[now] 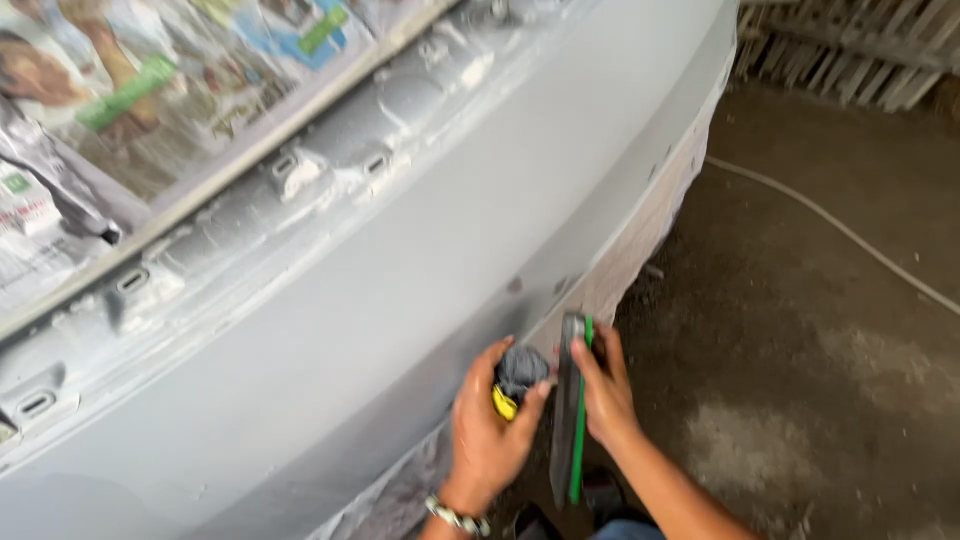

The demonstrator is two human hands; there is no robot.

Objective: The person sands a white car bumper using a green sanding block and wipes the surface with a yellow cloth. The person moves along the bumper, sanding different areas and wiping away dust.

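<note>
My left hand [487, 430] grips a small tool with a yellow body and a grey putty-covered end [517, 378], held close to the lower edge of a grey primed car bumper [380, 300]. My right hand [603, 388] holds a long flat board with a green edge [571, 410], upright and edge-on, right beside the left hand's tool. A metal bracelet [457, 517] sits on my left wrist. Both hands are just below the bumper's bottom rim.
Newspaper masking [150, 90] covers the car body above the bumper. Masking paper [640, 240] hangs under the bumper's lower edge. A pale hose [840, 230] runs across the dirt floor at right. Wooden slats [850, 50] stand at the top right.
</note>
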